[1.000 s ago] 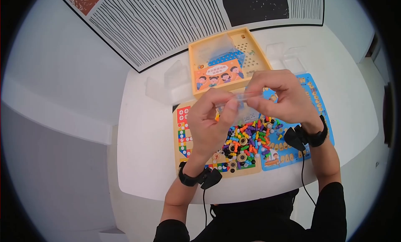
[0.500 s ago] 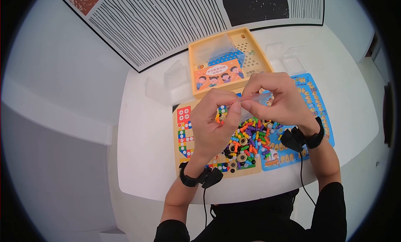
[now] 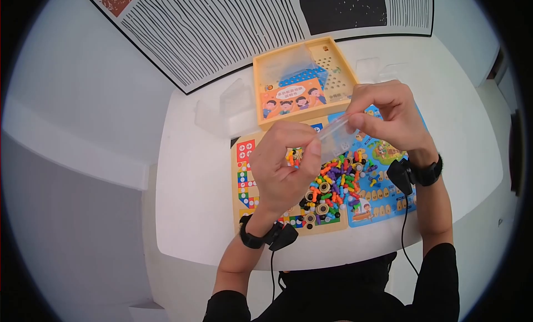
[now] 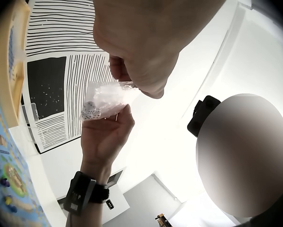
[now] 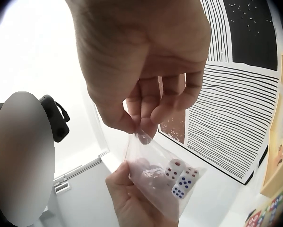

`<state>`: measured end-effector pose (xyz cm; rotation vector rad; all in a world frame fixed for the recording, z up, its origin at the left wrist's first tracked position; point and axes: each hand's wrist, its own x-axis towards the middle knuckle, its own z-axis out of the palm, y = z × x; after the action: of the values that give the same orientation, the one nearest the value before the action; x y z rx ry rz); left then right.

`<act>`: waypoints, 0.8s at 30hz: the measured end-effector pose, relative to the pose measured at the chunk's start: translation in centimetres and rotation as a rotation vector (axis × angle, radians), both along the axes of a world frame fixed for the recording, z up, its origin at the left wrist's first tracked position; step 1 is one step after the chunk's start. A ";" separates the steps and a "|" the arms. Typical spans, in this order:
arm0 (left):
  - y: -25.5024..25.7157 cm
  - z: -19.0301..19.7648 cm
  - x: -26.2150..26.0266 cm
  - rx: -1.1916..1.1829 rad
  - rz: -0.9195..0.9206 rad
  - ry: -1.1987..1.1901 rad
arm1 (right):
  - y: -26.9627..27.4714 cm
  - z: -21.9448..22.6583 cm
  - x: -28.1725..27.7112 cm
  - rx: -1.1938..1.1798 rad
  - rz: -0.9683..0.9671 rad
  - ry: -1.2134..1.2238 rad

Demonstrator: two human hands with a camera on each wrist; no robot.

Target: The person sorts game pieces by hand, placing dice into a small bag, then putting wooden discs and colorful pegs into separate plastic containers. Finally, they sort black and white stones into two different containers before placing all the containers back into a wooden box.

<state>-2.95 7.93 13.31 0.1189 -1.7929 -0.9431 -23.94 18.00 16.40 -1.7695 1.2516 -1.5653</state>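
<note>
A small clear plastic bag hangs between both hands, above the game boards. Inside it are white dice with red and blue dots, gathered in one corner in the right wrist view. My left hand pinches one end of the bag's top edge between thumb and forefinger. The other end is pinched by my right hand, a little higher and to the right. Under the hands lies a pile of colourful pegs and round pieces, partly covered by the left hand in the head view.
Behind the hands stands a shallow wooden box holding an orange booklet and a clear bag over a blue dotted piece. Clear plastic containers sit left of it, others at right. A blue printed board lies at the right.
The hands were close together at the bag's top edge. My right hand has moved right and up, and the bag is now stretched between them. The left hand has hardly moved.
</note>
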 end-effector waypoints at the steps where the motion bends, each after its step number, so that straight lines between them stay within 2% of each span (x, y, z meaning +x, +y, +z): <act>1: 0.0 -0.1 0.0 -0.001 0.000 0.013 | -0.1 -0.1 -0.1 -0.001 -0.001 0.000; 5: -0.3 -0.2 -0.1 0.035 -0.012 0.022 | -0.2 -0.3 -0.2 0.007 -0.010 0.018; 7: -0.8 0.1 0.1 0.134 -0.020 -0.157 | -0.2 -0.3 -0.1 0.022 -0.023 0.021; 9: -1.2 0.5 0.3 0.128 -0.018 -0.244 | -0.2 -0.4 0.2 -0.085 -0.128 0.206; 10: -1.2 0.7 0.3 0.123 -0.015 -0.333 | -0.3 -0.5 0.4 -0.085 -0.129 0.205; 12: -0.7 0.9 0.1 0.085 -0.002 -0.327 | -0.5 -0.6 0.8 -0.199 -0.166 0.405; 15: -0.3 0.9 0.0 0.055 0.024 -0.312 | -0.9 -0.8 1.6 -0.213 -0.171 0.445; 16: -0.2 0.9 0.0 0.061 0.037 -0.304 | -0.9 -0.9 2.0 -0.212 -0.171 0.445; 18: -0.4 0.7 -0.2 0.025 0.047 -0.290 | -1.1 -1.2 2.5 -0.140 -0.128 0.257; 24: -0.2 1.6 0.2 0.041 0.027 -0.331 | -1.3 -1.5 2.5 -0.182 -0.149 0.192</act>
<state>-2.79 7.77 14.87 0.3414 -2.0685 -0.9846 -21.44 16.75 14.92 -2.0213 1.3975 -1.6700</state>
